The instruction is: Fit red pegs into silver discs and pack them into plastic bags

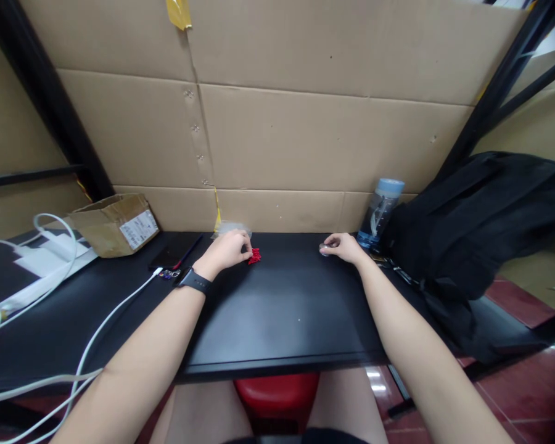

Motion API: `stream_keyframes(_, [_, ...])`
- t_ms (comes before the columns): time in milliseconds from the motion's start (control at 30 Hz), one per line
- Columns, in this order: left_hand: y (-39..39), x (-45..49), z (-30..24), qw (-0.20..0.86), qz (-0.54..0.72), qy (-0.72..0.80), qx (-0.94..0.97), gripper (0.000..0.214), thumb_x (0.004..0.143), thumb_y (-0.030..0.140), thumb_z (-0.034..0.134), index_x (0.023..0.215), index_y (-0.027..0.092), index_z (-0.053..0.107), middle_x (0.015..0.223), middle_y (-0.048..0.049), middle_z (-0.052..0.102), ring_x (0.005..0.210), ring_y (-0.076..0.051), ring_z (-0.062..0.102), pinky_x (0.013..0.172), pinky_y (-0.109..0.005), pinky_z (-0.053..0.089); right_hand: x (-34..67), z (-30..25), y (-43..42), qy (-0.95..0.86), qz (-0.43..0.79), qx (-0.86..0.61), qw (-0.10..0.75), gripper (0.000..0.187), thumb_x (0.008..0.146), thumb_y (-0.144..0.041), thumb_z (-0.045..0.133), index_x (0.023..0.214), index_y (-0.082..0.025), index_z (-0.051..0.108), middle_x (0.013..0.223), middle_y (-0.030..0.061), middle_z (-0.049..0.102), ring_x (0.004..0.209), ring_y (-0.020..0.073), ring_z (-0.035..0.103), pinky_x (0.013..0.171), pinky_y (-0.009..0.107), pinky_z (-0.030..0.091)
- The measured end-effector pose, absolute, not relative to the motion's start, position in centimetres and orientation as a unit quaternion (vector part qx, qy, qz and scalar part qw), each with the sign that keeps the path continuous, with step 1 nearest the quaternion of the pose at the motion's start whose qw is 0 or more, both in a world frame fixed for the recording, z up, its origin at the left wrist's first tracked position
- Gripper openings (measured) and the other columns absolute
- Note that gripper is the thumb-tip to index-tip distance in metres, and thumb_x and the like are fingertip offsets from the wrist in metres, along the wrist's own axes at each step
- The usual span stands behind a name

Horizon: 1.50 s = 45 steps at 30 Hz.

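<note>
Just right of the left hand [229, 250], touching its curled fingers, a small red heap [254, 256] lies on the black surface [277, 308]; whether they grip it is unclear. The right hand [346, 246] pinches a small pale piece [324, 249] in its fingers, near a water bottle [380, 213].

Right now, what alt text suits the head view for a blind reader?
Two bare hands rest on a black table: the left hand touches a small red cluster, the right hand lies near a water bottle and black bag.
</note>
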<state>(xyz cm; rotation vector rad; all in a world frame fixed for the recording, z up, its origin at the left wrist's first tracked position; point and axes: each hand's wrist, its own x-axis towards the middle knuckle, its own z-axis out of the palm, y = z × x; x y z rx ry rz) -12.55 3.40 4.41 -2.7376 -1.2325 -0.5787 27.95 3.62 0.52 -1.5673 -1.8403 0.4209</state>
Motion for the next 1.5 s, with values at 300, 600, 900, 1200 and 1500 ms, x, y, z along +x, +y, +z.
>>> stream_keyframes(300, [3.0,-12.2,4.8,0.035,-0.201,-0.389,-0.898,0.015,0.085,0.034,0.067,0.083,0.021,0.074,0.088,-0.0051,0.069,0.080,-0.020,0.063,0.075,-0.030,0.047,28.2,0.2,3.9,-0.707,0.205,-0.590,0.333,0.038,0.058,-0.025,0.087,0.091,-0.017,0.070,0.088,0.0054,0.075,0.086,0.0201,0.071,0.082,0.031,0.054])
stream_keyframes(600, [2.4,-11.0,4.1,0.025,-0.183,-0.393,-0.901,0.011,0.071,0.033,0.080,0.066,0.024,0.076,0.080,-0.0031,0.064,0.071,-0.018,0.061,0.064,-0.029,0.045,28.0,0.1,4.0,-0.712,0.188,-0.599,0.316,0.040,0.059,-0.021,0.085,0.097,-0.018,0.070,0.091,0.0049,0.075,0.084,0.0188,0.070,0.083,0.030,0.055])
stream_keyframes(900, [1.4,-10.0,4.3,0.045,-0.162,-0.422,-0.891,0.003,0.067,0.023,0.075,0.064,0.023,0.074,0.081,-0.0033,0.063,0.070,-0.018,0.059,0.059,-0.030,0.042,28.2,0.1,4.1,-0.731,0.184,-0.587,0.294,0.038,0.063,-0.021,0.083,0.099,-0.019,0.072,0.095,0.0054,0.076,0.089,0.0197,0.070,0.084,0.030,0.053])
stream_keyframes(1200, [2.0,-11.5,5.3,0.127,-0.221,-0.452,-0.855,0.013,0.077,0.032,0.069,0.071,0.023,0.078,0.086,-0.0056,0.059,0.081,-0.021,0.056,0.066,-0.030,0.043,28.3,0.1,4.1,-0.736,0.172,-0.587,0.289,0.037,0.063,-0.023,0.084,0.098,-0.019,0.073,0.093,0.0049,0.076,0.087,0.0199,0.070,0.083,0.031,0.053])
stream_keyframes(1500, [1.4,-10.3,5.3,0.152,-0.167,-0.429,-0.875,0.012,0.077,0.024,0.067,0.068,0.021,0.075,0.085,-0.0076,0.062,0.080,-0.022,0.056,0.067,-0.032,0.042,28.3,0.4,4.0,-0.746,0.165,-0.589,0.263,0.036,0.067,-0.022,0.082,0.101,-0.019,0.072,0.098,0.0069,0.076,0.090,0.0217,0.070,0.086,0.033,0.052])
